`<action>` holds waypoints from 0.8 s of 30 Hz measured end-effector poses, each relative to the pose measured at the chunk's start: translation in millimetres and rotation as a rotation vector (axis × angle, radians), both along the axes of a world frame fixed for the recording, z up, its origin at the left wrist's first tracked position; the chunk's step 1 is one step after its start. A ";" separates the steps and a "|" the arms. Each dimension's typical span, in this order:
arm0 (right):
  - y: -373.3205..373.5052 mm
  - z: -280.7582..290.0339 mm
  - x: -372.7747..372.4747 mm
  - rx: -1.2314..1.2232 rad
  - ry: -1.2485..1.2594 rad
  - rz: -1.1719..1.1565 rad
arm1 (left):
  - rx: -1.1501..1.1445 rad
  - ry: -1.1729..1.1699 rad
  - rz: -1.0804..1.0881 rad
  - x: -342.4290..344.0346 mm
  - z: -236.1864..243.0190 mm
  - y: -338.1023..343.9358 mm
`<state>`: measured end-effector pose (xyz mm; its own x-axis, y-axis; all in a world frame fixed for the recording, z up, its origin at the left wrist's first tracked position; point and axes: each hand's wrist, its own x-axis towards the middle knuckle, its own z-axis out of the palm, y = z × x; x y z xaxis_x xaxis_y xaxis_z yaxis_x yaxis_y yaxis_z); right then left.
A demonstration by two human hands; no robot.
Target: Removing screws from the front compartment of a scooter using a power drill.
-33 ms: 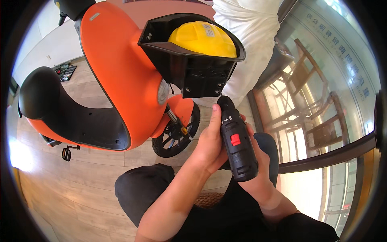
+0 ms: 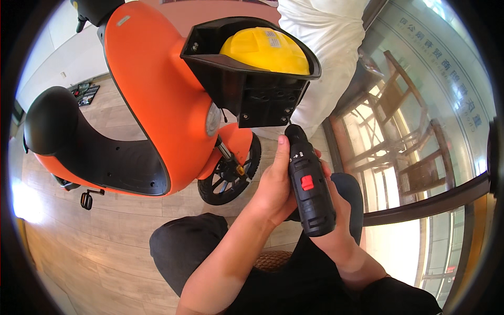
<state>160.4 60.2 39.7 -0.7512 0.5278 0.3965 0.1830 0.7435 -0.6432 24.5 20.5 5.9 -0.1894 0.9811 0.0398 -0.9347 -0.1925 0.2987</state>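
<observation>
Head view: power drill (image 2: 312, 194) aimed at black basket (image 2: 268, 102)

Far left: black seat (image 2: 52, 118) of orange scooter (image 2: 147, 94), pedal (image 2: 86, 200) low on its side. Next, front wheel (image 2: 231, 181) on wood floor (image 2: 121, 236). Basket above wheel, yellow helmet (image 2: 265, 50) inside. Left hand (image 2: 273, 184) grasping drill from its left, thumb laid along casing. Drill right of wheel, between both hands; bit at basket's lower right screw (image 2: 284, 119), contact too small to tell. Person in white clothing (image 2: 325, 52) behind basket. Right hand (image 2: 341, 207) wrapped round drill from the right, fingers partly hidden. Far right: glass pane (image 2: 441, 52), wooden chairs (image 2: 428, 173) showing in it.
</observation>
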 end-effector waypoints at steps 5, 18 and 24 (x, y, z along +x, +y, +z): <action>3.7 -13.2 -0.7 0.056 0.021 0.013 | -0.005 0.039 0.021 -5.3 1.9 2.1; 9.7 -15.7 -2.6 0.107 0.030 0.008 | -0.012 0.018 0.066 -4.3 5.3 6.6; 7.3 -11.9 -3.6 0.072 0.022 -0.001 | 0.002 0.036 0.047 -6.5 5.3 4.7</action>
